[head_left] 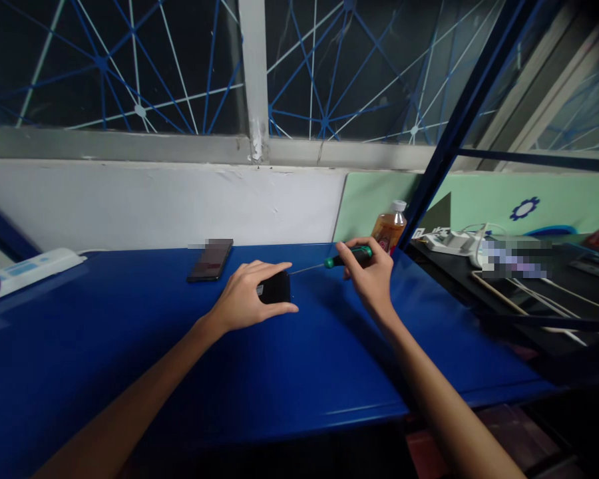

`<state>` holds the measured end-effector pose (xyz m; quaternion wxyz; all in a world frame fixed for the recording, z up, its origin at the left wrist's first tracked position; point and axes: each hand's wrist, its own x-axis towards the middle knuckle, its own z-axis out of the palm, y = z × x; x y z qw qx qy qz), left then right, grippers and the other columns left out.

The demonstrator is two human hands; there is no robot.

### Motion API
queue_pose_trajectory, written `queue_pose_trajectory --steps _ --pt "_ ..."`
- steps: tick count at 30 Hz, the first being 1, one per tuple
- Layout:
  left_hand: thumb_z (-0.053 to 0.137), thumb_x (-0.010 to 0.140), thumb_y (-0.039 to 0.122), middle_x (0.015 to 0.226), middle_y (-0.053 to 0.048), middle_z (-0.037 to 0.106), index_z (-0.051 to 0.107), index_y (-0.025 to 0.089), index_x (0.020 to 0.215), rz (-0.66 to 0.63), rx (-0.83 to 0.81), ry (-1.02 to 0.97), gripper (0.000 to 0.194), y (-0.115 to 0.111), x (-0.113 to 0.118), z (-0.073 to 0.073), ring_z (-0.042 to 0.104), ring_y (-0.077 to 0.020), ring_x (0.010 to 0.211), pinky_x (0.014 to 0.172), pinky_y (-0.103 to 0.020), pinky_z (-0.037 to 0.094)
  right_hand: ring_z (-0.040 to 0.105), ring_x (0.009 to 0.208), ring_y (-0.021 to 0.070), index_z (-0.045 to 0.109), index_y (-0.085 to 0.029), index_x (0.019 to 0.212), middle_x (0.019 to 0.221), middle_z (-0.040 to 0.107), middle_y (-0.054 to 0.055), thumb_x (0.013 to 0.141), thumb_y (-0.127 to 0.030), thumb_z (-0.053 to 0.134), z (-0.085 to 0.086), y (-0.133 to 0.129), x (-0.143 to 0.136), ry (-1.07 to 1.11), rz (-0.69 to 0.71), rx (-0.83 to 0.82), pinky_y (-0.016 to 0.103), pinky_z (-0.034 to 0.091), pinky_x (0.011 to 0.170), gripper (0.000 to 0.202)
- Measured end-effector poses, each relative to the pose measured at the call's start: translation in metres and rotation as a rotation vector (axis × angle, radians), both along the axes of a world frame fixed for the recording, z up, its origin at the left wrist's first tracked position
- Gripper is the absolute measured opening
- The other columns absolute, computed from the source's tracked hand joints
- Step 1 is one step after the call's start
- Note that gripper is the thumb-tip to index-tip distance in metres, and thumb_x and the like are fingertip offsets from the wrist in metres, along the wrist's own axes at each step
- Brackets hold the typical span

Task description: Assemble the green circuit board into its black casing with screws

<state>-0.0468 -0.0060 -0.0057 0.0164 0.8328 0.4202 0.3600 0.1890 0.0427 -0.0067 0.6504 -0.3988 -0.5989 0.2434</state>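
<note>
currently left fingers (279,309) grip black case (275,290) on blue counter (304,372), right fingers (352,256) clasp screwdriver (349,257), shaft pointing left with tip at the case's right end.

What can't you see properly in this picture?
All in the head view:
- Part of the black box: hidden behind the left hand.
- The tip of the green and black screwdriver: too small to tell if it touches the box.
- The bottle's bottom: behind the right hand.
- The far end of the white power strip: cut off by the left edge.
</note>
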Motion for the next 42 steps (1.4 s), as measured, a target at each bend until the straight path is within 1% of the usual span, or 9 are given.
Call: queue_pose_trajectory --steps 3,7,12,14,17,22,30,37,42 --pt "0.075 0.069 0.053 0.118 -0.007 0.068 0.058 0.026 0.126 0.000 -0.003 0.000 0.066 -0.0003 -0.0003 0.0000 0.062 -0.0281 0.104 0.091 -0.048 0.047 0.053 0.041 0.0101 0.055 -0.020 0.096 0.053 0.054 -0.006 0.084 -0.039 0.061 -0.0010 0.0015 0.0009 0.037 0.097 -0.006 0.022 0.041 0.041 0.023" --pt "0.074 0.069 0.054 0.120 -0.007 0.067 0.058 0.027 0.127 0.001 0.010 0.002 0.066 0.0001 -0.0008 -0.0009 0.062 -0.0285 0.105 0.091 -0.048 0.046 0.054 0.041 0.0101 0.051 -0.022 0.102 0.061 0.058 -0.005 0.083 -0.033 0.061 -0.0008 0.0022 0.0007 0.106 0.205 0.017 0.022 0.040 0.038 0.024" --pt "0.075 0.069 0.054 0.120 -0.007 0.067 0.057 0.027 0.128 -0.001 0.005 0.004 0.067 -0.0003 -0.0017 -0.0002 0.062 -0.0285 0.106 0.092 -0.048 0.046 0.050 0.036 0.0092 0.058 -0.019 0.080 0.048 0.050 -0.006 0.080 -0.037 0.067 0.0016 -0.0009 -0.0006 0.017 0.021 0.028 0.023 0.038 0.037 0.020" --pt "0.075 0.069 0.054 0.121 -0.006 0.067 0.057 0.026 0.128 -0.001 0.004 0.004 0.067 -0.0005 -0.0019 0.0005 0.062 -0.0281 0.105 0.092 -0.048 0.046 0.050 0.037 0.0093 0.059 -0.018 0.078 0.048 0.049 -0.006 0.082 -0.039 0.063 0.0012 -0.0015 0.0003 -0.007 -0.011 0.034 0.023 0.038 0.038 0.022" --pt "0.075 0.070 0.054 0.121 -0.006 0.066 0.057 0.027 0.128 -0.002 0.005 0.001 0.067 -0.0006 -0.0020 0.0013 0.062 -0.0284 0.106 0.091 -0.048 0.047 0.054 0.040 0.0099 0.058 -0.019 0.089 0.057 0.055 -0.004 0.087 -0.035 0.055 -0.0014 0.0000 0.0033 0.028 0.062 0.044 0.024 0.041 0.042 0.016" --pt "0.074 0.069 0.054 0.122 -0.007 0.066 0.057 0.027 0.128 0.006 -0.001 0.000 0.067 -0.0014 -0.0010 0.0020 0.062 -0.0289 0.106 0.094 -0.049 0.045 0.056 0.042 0.0086 0.052 -0.021 0.098 0.074 0.060 -0.003 0.082 -0.022 0.053 -0.0041 0.0041 0.0068 0.091 0.198 0.040 0.024 0.044 0.044 0.017" --pt "0.074 0.069 0.054 0.122 -0.007 0.066 0.056 0.027 0.130 0.019 -0.021 0.015 0.068 -0.0020 0.0000 0.0040 0.061 -0.0288 0.107 0.093 -0.048 0.045 0.052 0.038 0.0096 0.056 -0.020 0.087 0.050 0.052 -0.007 0.081 -0.036 0.066 -0.0006 0.0012 -0.0008 -0.003 0.040 0.035 0.022 0.042 0.040 0.020" --pt "0.074 0.069 0.055 0.122 -0.007 0.066 0.056 0.027 0.129 0.017 -0.007 0.004 0.068 -0.0007 -0.0023 0.0025 0.062 -0.0286 0.106 0.094 -0.049 0.044 0.056 0.044 0.0110 0.055 -0.020 0.098 0.058 0.056 -0.005 0.086 -0.032 0.055 -0.0032 0.0019 0.0016 0.046 0.182 0.012 0.022 0.041 0.040 0.017" --pt "0.074 0.069 0.055 0.121 -0.007 0.066 0.056 0.028 0.129 0.018 -0.015 0.009 0.068 -0.0008 -0.0019 0.0028 0.062 -0.0292 0.106 0.092 -0.049 0.046 0.051 0.037 0.0097 0.057 -0.020 0.085 0.049 0.050 -0.007 0.083 -0.036 0.064 -0.0001 -0.0016 -0.0021 0.019 0.041 0.031 0.023 0.042 0.039 0.018"
